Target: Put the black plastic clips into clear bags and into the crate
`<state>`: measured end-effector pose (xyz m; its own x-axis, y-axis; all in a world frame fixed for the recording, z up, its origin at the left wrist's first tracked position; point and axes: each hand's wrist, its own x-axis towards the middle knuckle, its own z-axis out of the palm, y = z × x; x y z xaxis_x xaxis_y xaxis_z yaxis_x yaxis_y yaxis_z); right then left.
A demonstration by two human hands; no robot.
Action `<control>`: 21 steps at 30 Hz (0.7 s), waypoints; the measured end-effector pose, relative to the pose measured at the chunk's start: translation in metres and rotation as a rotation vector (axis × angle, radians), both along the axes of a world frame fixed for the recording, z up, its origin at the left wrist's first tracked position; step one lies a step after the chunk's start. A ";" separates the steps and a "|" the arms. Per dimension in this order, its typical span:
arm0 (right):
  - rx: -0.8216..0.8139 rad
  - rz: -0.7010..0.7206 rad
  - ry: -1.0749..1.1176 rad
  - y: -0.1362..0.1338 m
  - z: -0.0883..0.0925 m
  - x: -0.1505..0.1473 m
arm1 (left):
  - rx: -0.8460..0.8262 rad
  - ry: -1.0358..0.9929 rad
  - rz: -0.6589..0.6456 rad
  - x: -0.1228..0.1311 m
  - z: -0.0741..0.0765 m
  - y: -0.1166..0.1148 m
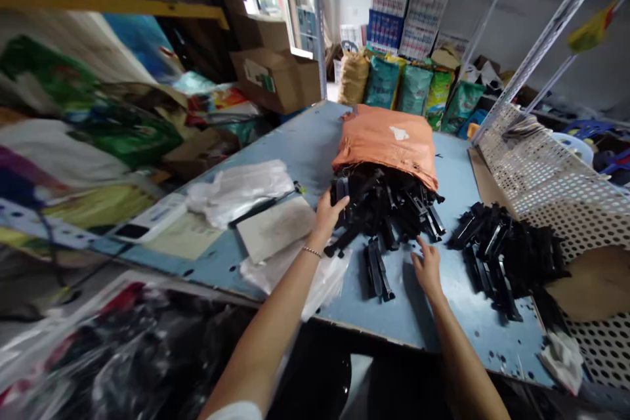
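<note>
Left hand [329, 218] is closed around the edge of my pile of black plastic parts [378, 213] spilling from an orange woven sack [384, 141]; right hand [427, 269] is open on the blue table [315, 144], just beside a small stack [378, 269].

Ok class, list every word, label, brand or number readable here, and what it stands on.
No text can be read. The printing on the green sacks and the label on the cardboard box are too blurred; so is the white patch on the orange sack.
</note>
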<state>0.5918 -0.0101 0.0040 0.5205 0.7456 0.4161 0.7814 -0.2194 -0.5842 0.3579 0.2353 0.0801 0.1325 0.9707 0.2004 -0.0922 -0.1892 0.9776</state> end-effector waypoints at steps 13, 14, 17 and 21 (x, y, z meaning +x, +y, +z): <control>-0.330 0.282 -0.300 0.043 0.046 -0.078 | -0.558 -0.639 -0.315 -0.025 0.020 -0.101; -0.305 0.265 -0.286 0.044 0.050 -0.075 | -0.577 -0.674 -0.355 -0.024 0.020 -0.109; -0.130 0.264 -0.126 0.026 0.067 -0.082 | -0.615 -0.739 -0.509 -0.019 0.016 -0.132; -0.148 0.543 0.273 -0.023 0.089 -0.111 | -0.565 -0.505 -0.512 -0.003 0.005 -0.164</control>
